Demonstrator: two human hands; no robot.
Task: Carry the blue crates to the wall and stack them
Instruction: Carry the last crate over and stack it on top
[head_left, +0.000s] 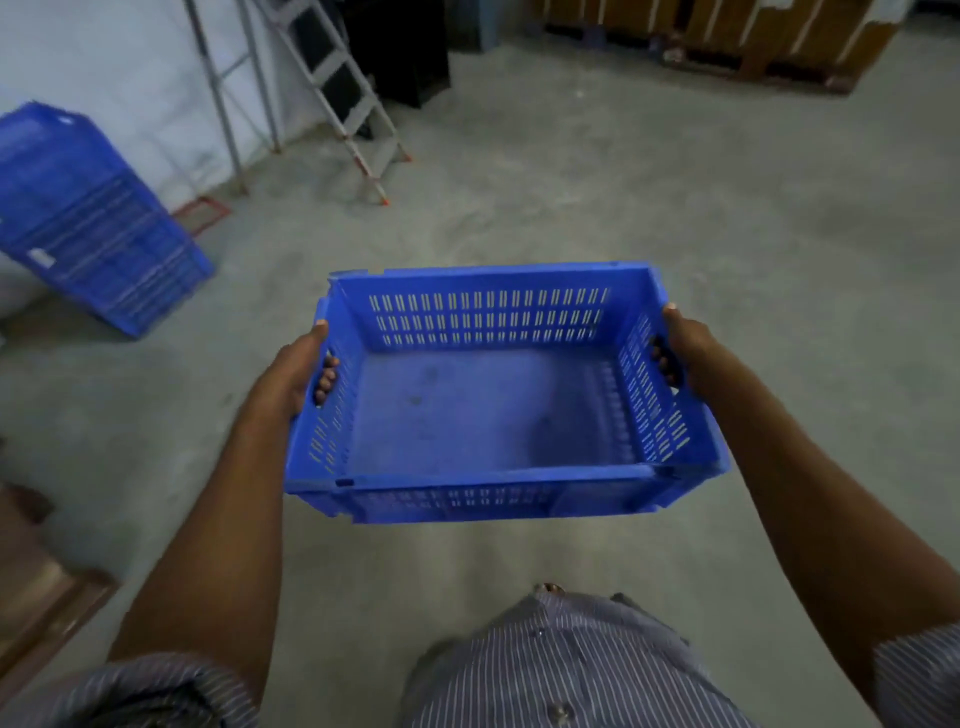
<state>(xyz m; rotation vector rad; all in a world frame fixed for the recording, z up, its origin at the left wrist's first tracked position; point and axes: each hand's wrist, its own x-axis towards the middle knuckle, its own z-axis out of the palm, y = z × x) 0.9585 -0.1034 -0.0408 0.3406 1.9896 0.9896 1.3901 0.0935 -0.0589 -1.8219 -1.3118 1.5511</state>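
A person holds an empty blue crate (493, 400) in front of the body, above the grey concrete floor (597, 197). The left hand (296, 371) grasps the crate's left end, fingers (326, 382) curled through the handle slot and thumb lying along the rim. The right hand (688, 353) grasps the right end the same way, its fingers showing inside the slot. The crate has slotted walls and a plain bottom, and it hangs roughly level. Far to the left, a stack of blue crates (88, 218) stands against the white wall (104, 57). A metal stepladder (337, 93) leans near the wall, further right. Wooden pallets (753, 57) with brown boxes lie at the far right. The person wears a striped shirt (571, 670).
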